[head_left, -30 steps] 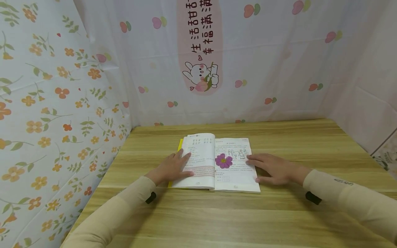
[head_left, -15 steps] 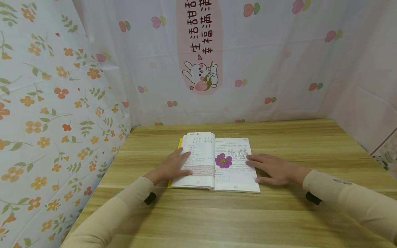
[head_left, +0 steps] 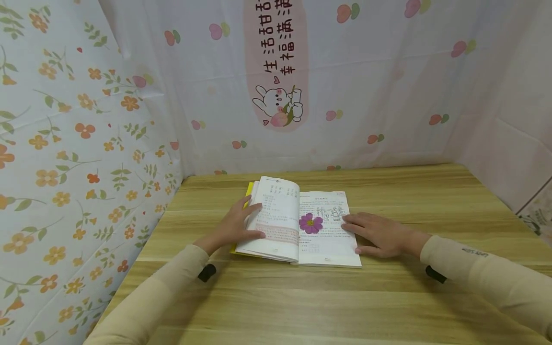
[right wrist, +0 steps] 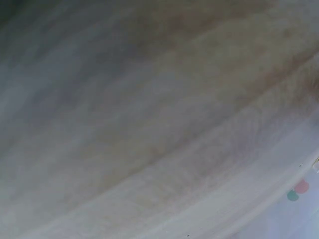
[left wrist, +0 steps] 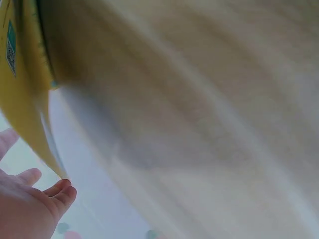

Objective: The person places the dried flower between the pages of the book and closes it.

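An open book [head_left: 279, 249] with printed white pages and a yellow cover [left wrist: 22, 104] lies on the wooden table. Its left half is tilted up off the tabletop. My left hand [head_left: 233, 225] grips that half by its outer edge, thumb on the page and fingers at the cover. In the left wrist view, fingertips [left wrist: 64, 191] meet the cover's corner. A purple flower [head_left: 311, 223] with a yellow centre lies on the right page near the spine. My right hand [head_left: 384, 235] rests its fingers on the right page's outer edge. The right wrist view does not show that hand.
The wooden table [head_left: 276, 306] runs back to a white curtain [head_left: 366, 96] with peach and rabbit prints. A flower-patterned curtain [head_left: 86, 158] hangs along the left side. A dark wrist strap [head_left: 207, 272] shows under the left sleeve.
My left hand has raised the left half of the book, which now tilts up from the table. The right hand and the purple flower have stayed in place.
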A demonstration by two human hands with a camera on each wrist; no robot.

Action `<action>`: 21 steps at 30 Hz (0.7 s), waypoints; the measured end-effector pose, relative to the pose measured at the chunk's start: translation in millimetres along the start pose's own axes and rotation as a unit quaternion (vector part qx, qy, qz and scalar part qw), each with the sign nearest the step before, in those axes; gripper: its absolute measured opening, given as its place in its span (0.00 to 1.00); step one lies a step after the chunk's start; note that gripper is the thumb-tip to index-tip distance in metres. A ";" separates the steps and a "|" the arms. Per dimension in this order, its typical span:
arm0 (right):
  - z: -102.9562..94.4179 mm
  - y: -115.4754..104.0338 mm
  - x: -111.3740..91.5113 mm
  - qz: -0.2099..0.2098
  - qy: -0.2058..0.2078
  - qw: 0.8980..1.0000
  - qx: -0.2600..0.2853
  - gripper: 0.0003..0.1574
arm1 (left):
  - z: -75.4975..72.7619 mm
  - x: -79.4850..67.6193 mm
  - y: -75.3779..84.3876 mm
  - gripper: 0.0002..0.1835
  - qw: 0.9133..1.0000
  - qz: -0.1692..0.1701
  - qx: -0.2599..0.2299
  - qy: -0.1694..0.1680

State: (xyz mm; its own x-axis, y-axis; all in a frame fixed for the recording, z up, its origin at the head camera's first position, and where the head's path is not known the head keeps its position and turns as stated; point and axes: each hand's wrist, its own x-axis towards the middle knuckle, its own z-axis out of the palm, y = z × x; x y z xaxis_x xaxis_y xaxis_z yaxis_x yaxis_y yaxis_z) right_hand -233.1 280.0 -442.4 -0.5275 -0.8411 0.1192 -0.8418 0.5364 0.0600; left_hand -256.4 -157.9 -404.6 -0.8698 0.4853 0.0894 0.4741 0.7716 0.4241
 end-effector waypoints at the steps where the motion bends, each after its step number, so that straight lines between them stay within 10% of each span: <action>1: -0.2 0.1 0.1 -0.001 0.001 1.000 0.001 0.43 | -2.9 0.2 2.0 0.48 1.000 0.008 0.001 0.004; 11: -2.0 0.7 1.1 -0.008 0.009 1.000 0.002 0.42 | -33.2 11.5 33.3 0.50 0.995 0.091 -0.010 0.031; 21: 0.3 -0.3 0.5 0.004 -0.001 1.000 0.017 0.43 | -52.9 22.6 66.6 0.43 0.992 0.097 -0.075 -0.041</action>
State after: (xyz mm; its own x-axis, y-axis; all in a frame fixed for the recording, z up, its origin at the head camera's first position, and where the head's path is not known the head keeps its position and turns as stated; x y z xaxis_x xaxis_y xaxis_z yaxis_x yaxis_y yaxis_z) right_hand -233.2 279.4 -442.7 -0.5348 -0.8368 0.1172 -0.8408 0.5408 0.0251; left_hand -251.8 -117.3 -326.7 -0.7477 0.6547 0.1113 0.5999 0.5940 0.5360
